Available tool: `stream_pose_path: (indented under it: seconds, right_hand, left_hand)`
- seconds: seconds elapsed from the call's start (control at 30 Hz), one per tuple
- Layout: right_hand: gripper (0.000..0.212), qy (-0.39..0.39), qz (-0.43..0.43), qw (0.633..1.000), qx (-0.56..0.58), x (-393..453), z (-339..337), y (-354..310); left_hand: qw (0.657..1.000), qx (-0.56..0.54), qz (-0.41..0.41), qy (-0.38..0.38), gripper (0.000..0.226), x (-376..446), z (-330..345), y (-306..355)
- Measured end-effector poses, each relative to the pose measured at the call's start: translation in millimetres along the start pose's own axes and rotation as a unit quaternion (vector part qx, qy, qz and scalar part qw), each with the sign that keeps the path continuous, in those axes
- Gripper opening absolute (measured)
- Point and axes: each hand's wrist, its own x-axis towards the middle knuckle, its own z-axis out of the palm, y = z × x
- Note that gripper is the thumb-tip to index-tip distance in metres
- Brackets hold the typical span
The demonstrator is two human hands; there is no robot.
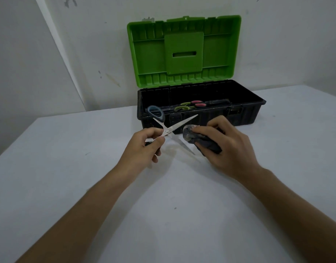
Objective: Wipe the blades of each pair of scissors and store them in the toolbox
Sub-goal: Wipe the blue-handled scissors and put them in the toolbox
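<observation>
Mid-frame, over the white surface (pixel 68 168), the left hand (pixel 144 147) pinches the scissors (pixel 168 130) near the pivot and lower handle; blades splayed wide. One blade points to upper right toward the toolbox (pixel 243 112), the other to lower right, its tip near the surface. The right hand (pixel 227 147) clutches a dark rag (pixel 197 138), just beside the lower blade; contact unclear. Scissors look light, stiff, slick steel with sharp edges, so best held by the handles and wiped spine-side. Other scissors (pixel 189 105) lie inside the open toolbox, upper centre.
</observation>
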Motion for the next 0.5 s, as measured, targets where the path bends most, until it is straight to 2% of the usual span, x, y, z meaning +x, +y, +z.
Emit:
stream_pose_path:
  seconds: [0.3, 0.5]
  right_hand:
    - [0.029, 0.012, -0.032, 0.999, -0.036, 3, 2, -8]
    - [0.027, -0.024, 0.005, 0.998, -0.053, 5, 11, -19]
  left_hand:
    - [0.999, 0.02, -0.001, -0.038, 0.014, -7, 8, 8]
    - [0.999, 0.043, 0.011, -0.029, 0.016, -12, 15, 13]
